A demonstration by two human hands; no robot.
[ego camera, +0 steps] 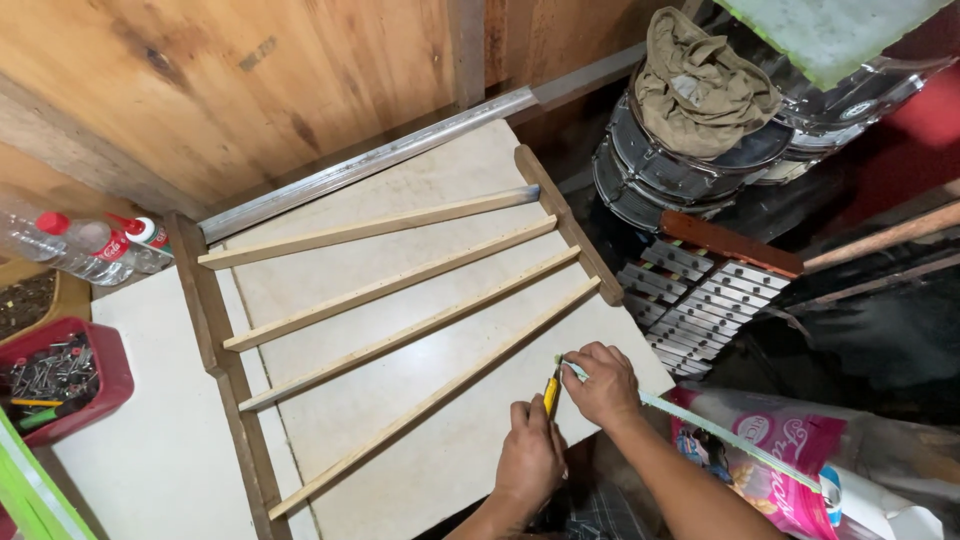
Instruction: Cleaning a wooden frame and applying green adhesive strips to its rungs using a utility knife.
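A yellow-handled cutter [551,392] stands nearly upright at the near edge of a pale board [420,470], low in the middle of the view, with its tip down on the board's surface. The left hand [530,455] comes up from the bottom of the frame, knuckles toward the camera, its fingers curled shut around the cutter's handle. Just to its right the right hand [603,385] bends at the wrist and rests on the board's edge, its fingers folded closed and pinching the end of a thin pale-green strip [700,425], which runs taut and slanting down to the right, over a pink printed bag [770,460]. The two hands almost touch, with the cutter between them. The right forearm crosses the lower right of the view, and the left forearm is seen only to the wrist. On the board lies a wooden frame [395,320]: four light slats fan out between a dark rail on the left and a shorter dark rail at the right; the nearest slat ends just above the right hand. A long metal strip [370,165] lies along the far edge of the board against a wooden wall [230,80]. At the left are clear plastic bottles with red caps [85,245] and a red tray of nails and screws [60,375]. To the right, beyond the board, stand stacked drums [680,170] with a crumpled khaki cloth [700,85] on top, and below them a set of metal bars in a wooden frame [700,290].
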